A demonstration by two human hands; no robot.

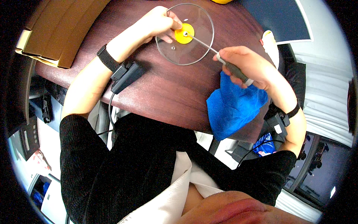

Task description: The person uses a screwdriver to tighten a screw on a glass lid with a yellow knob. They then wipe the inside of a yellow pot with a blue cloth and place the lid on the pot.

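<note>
Two bare hands worked over one brown tabletop (167, 97). The left hand's (162, 24) grip was closed on one yellow disc (182, 40), its fingers at the left edge. The disc sat on one round, clear lid (194, 54) with a thin rim, near the far edge of the tabletop; whether the lid rested flat or was lifted, I could not tell. One small ring (173, 47) showed in the lid, below and left of the disc. The right hand's (242, 65) grip was wrapped around the grey handle of one screwdriver (204, 43), whose single shaft slanted up and left to the disc's centre, with its tip there.

One blue cloth (235, 106) lay crumpled at the near right of the tabletop, below the right hand. One brown box (63, 30) stood at the far left. Two black straps, one (107, 59) on the left wrist and one (294, 111) on the right, each carried one dark device.
</note>
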